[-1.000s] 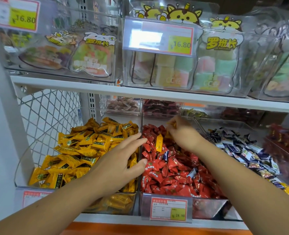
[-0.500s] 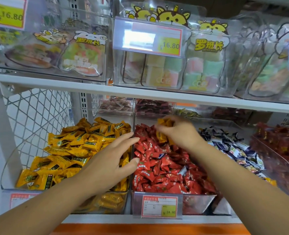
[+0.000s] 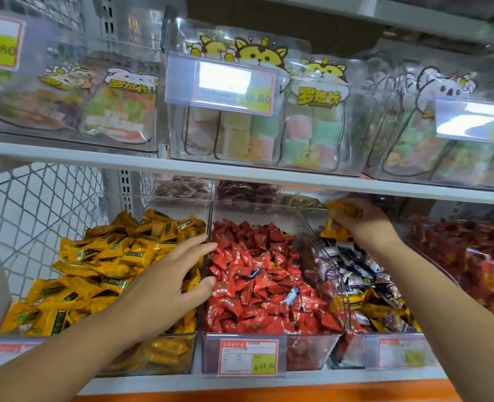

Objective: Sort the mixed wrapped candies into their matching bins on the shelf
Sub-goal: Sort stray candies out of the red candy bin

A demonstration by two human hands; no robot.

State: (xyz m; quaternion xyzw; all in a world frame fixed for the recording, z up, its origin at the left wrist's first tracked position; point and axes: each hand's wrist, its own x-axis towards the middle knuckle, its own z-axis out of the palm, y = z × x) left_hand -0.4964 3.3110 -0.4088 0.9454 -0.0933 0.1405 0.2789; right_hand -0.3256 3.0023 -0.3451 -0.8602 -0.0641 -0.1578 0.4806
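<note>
Three clear bins stand side by side on the lower shelf. The left bin point(image 3: 164, 353) is heaped with yellow candies point(image 3: 100, 256). The middle bin point(image 3: 306, 355) holds red candies point(image 3: 257, 288) with a few blue-and-white strays among them. The third bin point(image 3: 353, 352) holds blue-and-white candies point(image 3: 355, 271) mixed with yellow ones. My left hand point(image 3: 167, 285) lies with straight fingers on the yellow pile, at the wall shared with the red bin. My right hand point(image 3: 364, 224) is at the back of the third bin, gripping yellow candies point(image 3: 342, 208).
A fourth bin of red-orange wrapped sweets point(image 3: 466, 256) sits at far right. The upper shelf board point(image 3: 240, 172) hangs low over the bins and carries clear boxes of bagged sweets point(image 3: 312, 123). Smaller bins point(image 3: 182, 190) stand behind. A wire mesh panel point(image 3: 37, 216) closes the left side.
My right hand moved right from the back of the red bin to the back of the blue-and-white bin, carrying yellow candies. The left hand stayed on the yellow pile.
</note>
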